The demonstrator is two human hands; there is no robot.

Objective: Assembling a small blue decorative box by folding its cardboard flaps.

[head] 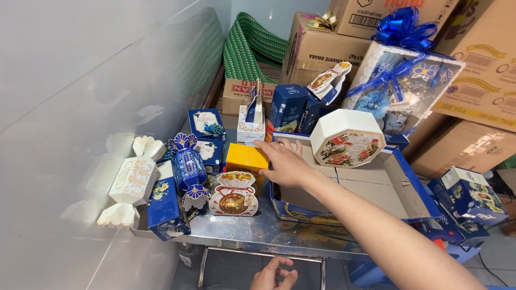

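My right hand [285, 162] reaches in from the lower right, palm down and fingers spread. Its fingertips touch a yellow box [244, 157] on the metal table [258, 232], and its palm lies over the left corner of a shallow blue tray lined with cardboard [371, 185]. A white octagonal box with flowers and birds [348, 138] leans on the tray's far edge. In front of the yellow box stands a pouch-shaped white, red and gold box [234, 194]. My left hand [275, 276] hangs below the table's front edge, fingers loosely bent, holding nothing.
A blue candy-shaped box [188, 169], a white candy-shaped box [131, 182] and a blue box [166, 209] stand at the left by the wall. Behind are small blue boxes, a wrapped gift basket with a blue bow [403, 80], stacked cardboard cartons [317, 48] and a green rolled mat [250, 45].
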